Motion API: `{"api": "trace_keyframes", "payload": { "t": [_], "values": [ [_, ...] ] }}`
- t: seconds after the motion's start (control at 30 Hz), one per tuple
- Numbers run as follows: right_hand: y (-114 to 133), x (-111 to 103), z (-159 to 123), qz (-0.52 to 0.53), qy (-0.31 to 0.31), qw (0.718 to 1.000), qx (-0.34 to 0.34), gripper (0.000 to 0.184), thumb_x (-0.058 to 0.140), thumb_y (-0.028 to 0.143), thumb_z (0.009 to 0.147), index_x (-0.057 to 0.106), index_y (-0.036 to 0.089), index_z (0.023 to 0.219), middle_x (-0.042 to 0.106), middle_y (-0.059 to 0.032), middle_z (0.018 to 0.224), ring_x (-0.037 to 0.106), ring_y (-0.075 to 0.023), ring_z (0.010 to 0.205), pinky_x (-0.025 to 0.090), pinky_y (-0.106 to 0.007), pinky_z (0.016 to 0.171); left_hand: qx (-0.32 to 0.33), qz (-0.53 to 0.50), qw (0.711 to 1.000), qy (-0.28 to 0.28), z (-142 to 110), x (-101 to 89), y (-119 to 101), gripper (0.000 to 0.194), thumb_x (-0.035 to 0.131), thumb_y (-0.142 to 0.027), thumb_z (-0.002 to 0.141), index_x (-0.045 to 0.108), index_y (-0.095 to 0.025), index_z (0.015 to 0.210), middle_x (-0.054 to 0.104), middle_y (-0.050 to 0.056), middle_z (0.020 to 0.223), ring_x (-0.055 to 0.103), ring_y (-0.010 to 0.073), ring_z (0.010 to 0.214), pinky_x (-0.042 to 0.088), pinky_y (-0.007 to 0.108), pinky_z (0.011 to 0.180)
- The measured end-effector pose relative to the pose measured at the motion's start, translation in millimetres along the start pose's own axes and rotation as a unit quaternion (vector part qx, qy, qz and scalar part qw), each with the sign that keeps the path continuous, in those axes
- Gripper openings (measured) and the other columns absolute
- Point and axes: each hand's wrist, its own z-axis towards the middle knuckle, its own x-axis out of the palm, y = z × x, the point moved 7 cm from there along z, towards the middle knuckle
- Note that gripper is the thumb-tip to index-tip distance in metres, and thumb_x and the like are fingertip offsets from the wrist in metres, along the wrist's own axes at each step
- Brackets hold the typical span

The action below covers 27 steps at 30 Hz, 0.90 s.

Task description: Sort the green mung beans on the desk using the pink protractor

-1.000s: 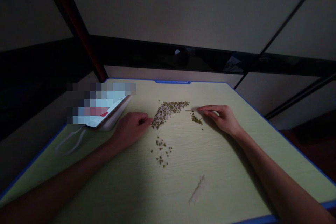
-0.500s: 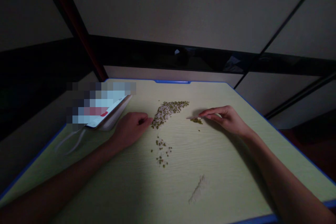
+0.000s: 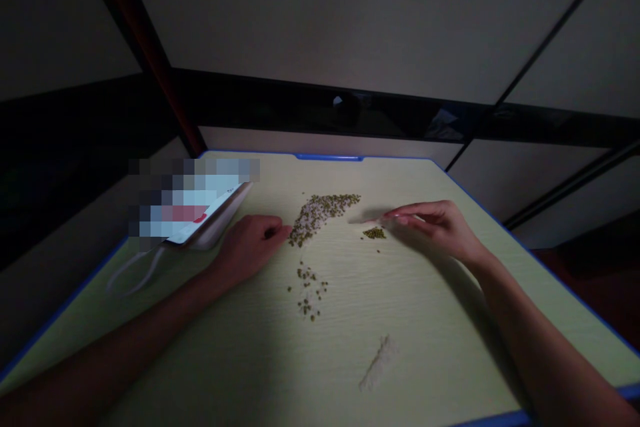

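Small green beans mixed with white grains form a curved pile (image 3: 317, 213) on the table. Beside the pile's left end rests my left hand (image 3: 255, 243), curled closed, its thumb tip at the edge and nothing visible in it. My right hand (image 3: 435, 227) pinches a thin, pale flat strip (image 3: 367, 221) between thumb and fingers; its exact kind is unclear. The strip is held just above a small heap of green beans (image 3: 375, 233) to the right of the big pile. Nearer me, loose beans (image 3: 310, 287) lie scattered with white grains.
A lit phone (image 3: 200, 213), partly blurred out, leans on a white stand with a looped strap (image 3: 133, 280) at the left. A streak of white grains (image 3: 377, 360) lies near the front. The blue-edged table (image 3: 425, 320) stands before cabinet panels (image 3: 325, 27).
My right hand has lifted a little and shifted right, taking the strip up off the small bean heap, which now shows more fully. My left hand stays in place.
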Motion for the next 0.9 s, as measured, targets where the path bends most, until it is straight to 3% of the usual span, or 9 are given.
{"api": "trace_keyframes", "payload": {
  "t": [0.1, 0.27, 0.4, 0.7, 0.9],
  "values": [
    [1.5, -3.4, -2.7, 0.066, -0.025, 0.997, 0.035, 0.015, 0.066, 0.028, 0.065, 0.07, 0.017, 0.074, 0.071, -0.0048, 0.074, 0.064, -0.0171, 0.066, 0.051, -0.029, 0.063, 0.002, -0.004, 1.0, -0.001, 0.0, -0.3, -0.4, 0.035, 0.039, -0.038, 0.073, 0.029, -0.019, 0.046, 0.03, -0.005, 0.045, 0.033, 0.0092, 0.047, 0.021, 0.025, 0.048],
    [-1.2, 27.7, -8.4, 0.18, 0.098, 0.972, 0.117, 0.01, 0.067, 0.019, 0.063, 0.063, 0.015, 0.071, 0.067, -0.0012, 0.061, 0.061, -0.011, 0.054, 0.046, -0.02, 0.05, -0.004, -0.004, 1.0, 0.003, -0.5, 0.3, 0.2, 0.035, 0.039, -0.038, 0.073, 0.03, -0.019, 0.046, 0.031, -0.005, 0.045, 0.033, 0.0093, 0.047, 0.02, 0.025, 0.048],
    [-7.5, 37.2, -7.6, 0.17, 0.125, 0.969, 0.13, 0.01, 0.065, 0.018, 0.064, 0.059, 0.013, 0.07, 0.064, -0.0006, 0.06, 0.06, -0.0095, 0.054, 0.043, -0.018, 0.048, 0.003, -0.002, 1.0, 0.004, 0.1, 1.3, 0.3, 0.035, 0.039, -0.039, 0.073, 0.029, -0.019, 0.046, 0.03, -0.005, 0.045, 0.032, 0.0091, 0.048, 0.02, 0.024, 0.048],
    [-24.8, 24.1, -3.9, 0.186, 0.075, 0.966, 0.163, 0.02, 0.071, 0.023, 0.059, 0.057, 0.013, 0.07, 0.065, -0.0013, 0.06, 0.061, -0.0117, 0.055, 0.046, -0.023, 0.055, 0.007, 0.003, 1.0, 0.004, 2.3, 2.8, 3.2, 0.035, 0.038, -0.039, 0.074, 0.029, -0.019, 0.046, 0.029, -0.005, 0.045, 0.032, 0.009, 0.047, 0.02, 0.024, 0.048],
    [-13.2, 5.3, 2.4, 0.291, -0.051, 0.946, 0.136, 0.02, 0.071, 0.024, 0.06, 0.061, 0.015, 0.075, 0.063, 0.0022, 0.058, 0.056, -0.0067, 0.049, 0.043, -0.017, 0.048, -0.001, 0.005, 1.0, 0.002, 0.8, 1.2, 2.0, 0.035, 0.038, -0.038, 0.073, 0.03, -0.019, 0.046, 0.031, -0.005, 0.045, 0.034, 0.0091, 0.047, 0.021, 0.024, 0.049]
  ]
}}
